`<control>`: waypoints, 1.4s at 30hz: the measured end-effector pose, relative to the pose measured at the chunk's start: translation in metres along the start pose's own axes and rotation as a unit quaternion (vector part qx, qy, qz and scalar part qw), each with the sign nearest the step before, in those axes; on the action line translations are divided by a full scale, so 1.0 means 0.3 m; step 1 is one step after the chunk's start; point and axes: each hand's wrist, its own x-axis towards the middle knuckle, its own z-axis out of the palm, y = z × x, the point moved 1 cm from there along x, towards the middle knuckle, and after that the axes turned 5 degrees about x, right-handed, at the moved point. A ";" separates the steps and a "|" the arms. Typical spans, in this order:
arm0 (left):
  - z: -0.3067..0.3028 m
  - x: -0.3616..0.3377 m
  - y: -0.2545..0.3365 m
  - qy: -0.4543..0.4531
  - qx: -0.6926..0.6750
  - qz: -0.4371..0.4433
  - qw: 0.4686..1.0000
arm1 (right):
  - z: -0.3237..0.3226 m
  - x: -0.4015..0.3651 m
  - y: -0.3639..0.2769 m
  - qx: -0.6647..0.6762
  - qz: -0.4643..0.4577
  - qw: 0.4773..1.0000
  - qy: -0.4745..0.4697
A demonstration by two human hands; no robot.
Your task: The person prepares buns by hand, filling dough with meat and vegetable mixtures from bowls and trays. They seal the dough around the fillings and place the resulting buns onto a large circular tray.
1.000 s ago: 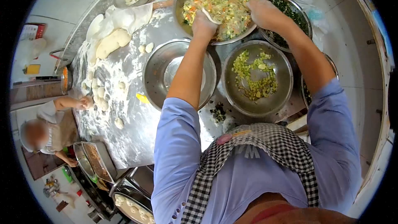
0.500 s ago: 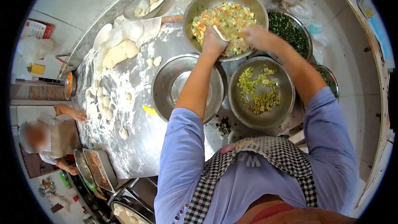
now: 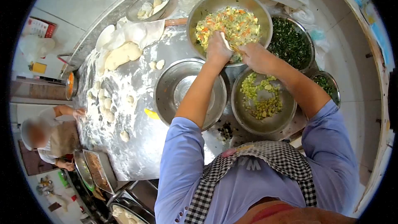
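A large steel bowl [image 3: 266,14] holds a filling [image 3: 238,27] of yellow, orange and pale shredded bits. Over its near side my left hand [image 3: 217,52] is closed around a dough wrapper [image 3: 226,41], whose white edge shows beside the thumb. My right hand [image 3: 255,56] meets it from the right, fingers pinched together at the wrapper. A yellowish-brown sliver shows at those fingertips, too small to identify. Below my left forearm lies a wide steel basin [image 3: 163,95]. Under my right forearm is a bowl [image 3: 244,124] of chopped pale-green vegetable [image 3: 265,103].
Chopped dark greens [image 3: 290,43] fill a bowl at the right. On the floured table [image 3: 137,149] lie a dough slab [image 3: 122,56], several small dough pieces [image 3: 107,103], a rolling pin [image 3: 176,22] and a yellow object [image 3: 151,113]. Across the table stands another person [image 3: 62,130].
My right hand, blurred over the filling before, has come left and down to the wrapper in my left hand. My left hand stays over the bowl's near side. The view has shifted slightly.
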 end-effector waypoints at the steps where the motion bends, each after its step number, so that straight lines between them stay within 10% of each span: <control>1: -0.019 0.000 0.004 0.013 0.000 -0.001 1.000 | -0.014 0.000 -0.008 -0.026 -0.011 1.000 -0.008; 7: -0.039 0.035 -0.032 -0.032 -0.035 -0.033 0.998 | -0.157 0.080 0.075 -0.139 0.010 0.990 -0.003; 10: -0.032 0.047 -0.036 -0.057 -0.029 -0.048 0.997 | -0.147 0.077 0.000 0.104 0.136 0.971 -0.165; 21: -0.105 0.011 -0.032 0.100 -0.152 0.011 0.983 | -0.199 -0.016 -0.083 -0.155 -0.101 0.983 -0.015; 26: -0.125 -0.009 -0.035 0.053 -0.487 -0.049 0.870 | -0.263 -0.030 -0.094 0.295 0.136 0.945 0.033; 31: -0.163 -0.025 0.004 0.038 -0.576 -0.084 0.812 | -0.088 -0.039 0.082 -0.123 0.041 0.968 0.217; 34: -0.199 -0.061 0.058 0.012 -0.692 -0.096 0.715 | -0.091 -0.010 0.016 0.232 0.129 0.958 0.110; 38: -0.205 -0.109 0.124 -0.056 -0.789 -0.063 0.609 | -0.017 0.013 -0.076 0.648 0.134 0.746 0.076; 40: -0.220 -0.117 0.123 -0.090 -0.740 -0.027 0.666 | -0.024 0.022 -0.121 0.689 0.122 0.704 0.119; 42: -0.283 -0.122 0.132 -0.116 -0.658 0.020 0.744 | -0.060 0.028 -0.129 0.566 0.084 0.806 0.151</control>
